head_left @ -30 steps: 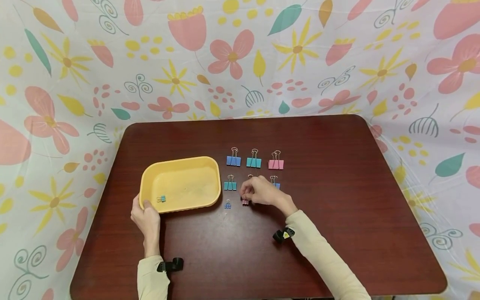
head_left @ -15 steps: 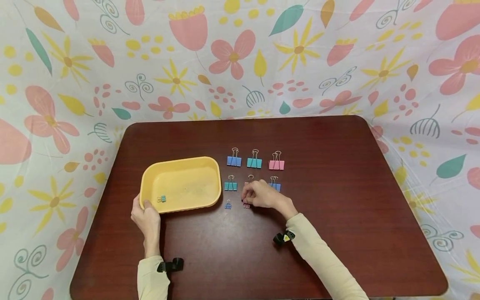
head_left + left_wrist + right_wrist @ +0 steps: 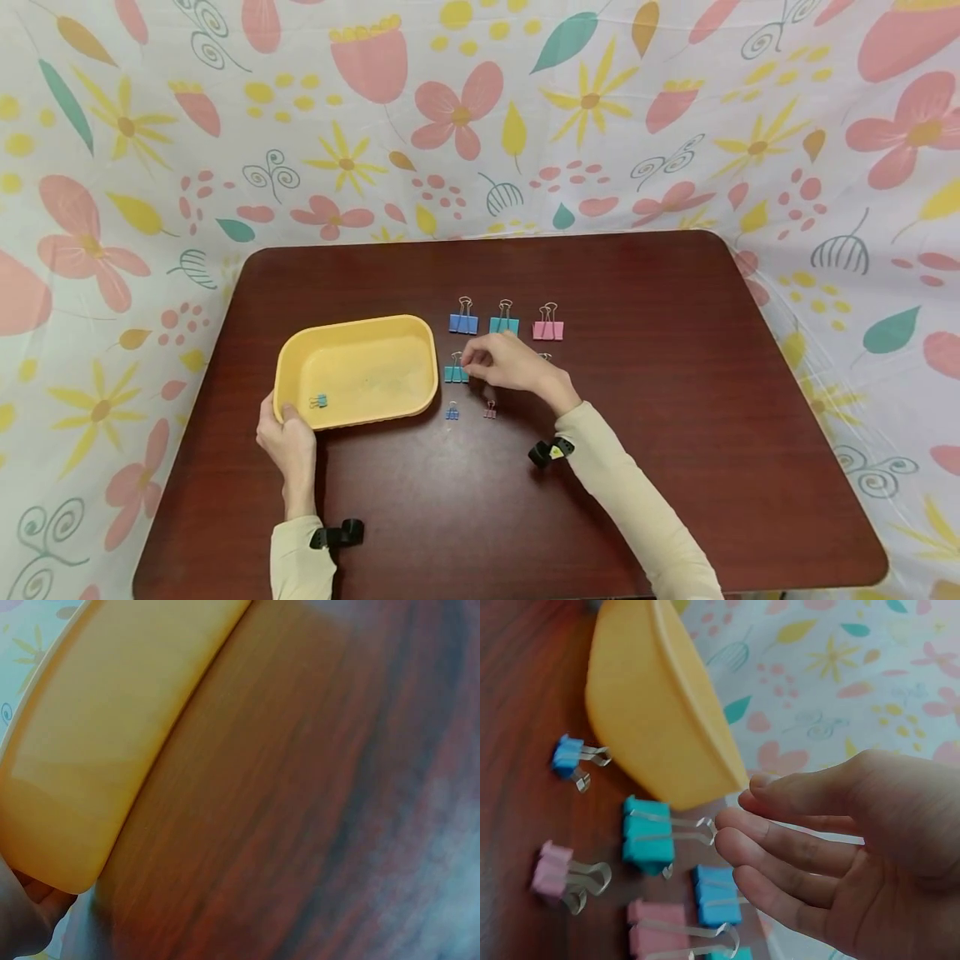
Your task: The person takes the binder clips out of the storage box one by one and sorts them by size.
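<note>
My left hand (image 3: 288, 442) grips the near left corner of a yellow plastic bin (image 3: 356, 325), thumb over its rim. A small teal binder clip (image 3: 318, 401) lies in the bin. Fingers loosely bent, with nothing between them, my right hand (image 3: 506, 364) hovers over the middle row of binder clips. Its fingertips are right at the handles of a medium teal binder clip (image 3: 649, 834). The hand hides the medium pink clip (image 3: 658, 930) in the head view. Closer to me stand a small blue clip (image 3: 452, 412) and a small pink clip (image 3: 490, 410).
Behind the hand stand large binder clips in blue (image 3: 463, 323), teal (image 3: 504, 324) and pink (image 3: 548, 331). The dark wooden table (image 3: 675, 417) has rounded corners. A flower-print cloth (image 3: 480, 125) hangs behind it and along its sides.
My right hand has risen from the small pink clip and moved away and left to the medium teal clip. The small pink clip now shows fully. The left hand keeps its hold.
</note>
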Available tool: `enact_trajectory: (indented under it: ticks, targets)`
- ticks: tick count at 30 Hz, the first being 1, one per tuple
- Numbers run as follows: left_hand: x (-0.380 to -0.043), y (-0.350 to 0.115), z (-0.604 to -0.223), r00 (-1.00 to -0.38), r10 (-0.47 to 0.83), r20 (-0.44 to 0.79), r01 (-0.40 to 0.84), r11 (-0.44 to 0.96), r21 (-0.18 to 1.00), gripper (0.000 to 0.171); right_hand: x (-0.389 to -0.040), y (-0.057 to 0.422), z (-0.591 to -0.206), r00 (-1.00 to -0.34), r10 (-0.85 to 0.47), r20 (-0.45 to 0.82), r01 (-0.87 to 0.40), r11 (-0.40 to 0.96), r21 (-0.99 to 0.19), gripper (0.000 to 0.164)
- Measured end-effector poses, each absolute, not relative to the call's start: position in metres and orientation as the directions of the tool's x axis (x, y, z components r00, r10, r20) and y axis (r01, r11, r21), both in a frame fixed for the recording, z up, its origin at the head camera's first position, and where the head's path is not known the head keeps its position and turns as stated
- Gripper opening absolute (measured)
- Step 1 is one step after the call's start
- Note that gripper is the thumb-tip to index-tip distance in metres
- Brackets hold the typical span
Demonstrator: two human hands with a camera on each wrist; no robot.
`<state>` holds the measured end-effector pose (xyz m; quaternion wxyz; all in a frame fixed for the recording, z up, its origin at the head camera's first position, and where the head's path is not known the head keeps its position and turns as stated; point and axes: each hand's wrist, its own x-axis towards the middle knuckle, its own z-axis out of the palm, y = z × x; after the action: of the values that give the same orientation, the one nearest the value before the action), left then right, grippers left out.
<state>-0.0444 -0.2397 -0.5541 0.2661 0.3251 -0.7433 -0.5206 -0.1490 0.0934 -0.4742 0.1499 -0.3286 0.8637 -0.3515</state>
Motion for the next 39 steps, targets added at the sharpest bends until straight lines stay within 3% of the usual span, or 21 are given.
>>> enact_trajectory:
  ticks: [12, 25, 39]
  targets:
    - [-0.042, -0.241, -0.552, -0.661, -0.748, 0.056, -0.194, 0.243, 0.951, 0.040, -0.163, 0.047, -0.453, -0.672, -0.741, -0.003, -0.530, 0.483, -0.697, 0.007]
    - [-0.043, -0.241, -0.553, -0.649, -0.759, 0.054, -0.201, 0.240, 0.950, 0.039, -0.174, -0.001, -0.456, -0.605, -0.796, -0.023, -0.582, 0.462, -0.669, 0.015]
    - [-0.044, -0.242, -0.556, -0.665, -0.744, 0.065, -0.186, 0.249, 0.950, 0.039, -0.173, -0.057, -0.472, -0.477, -0.847, -0.235, -0.586, 0.506, -0.634, 0.035]
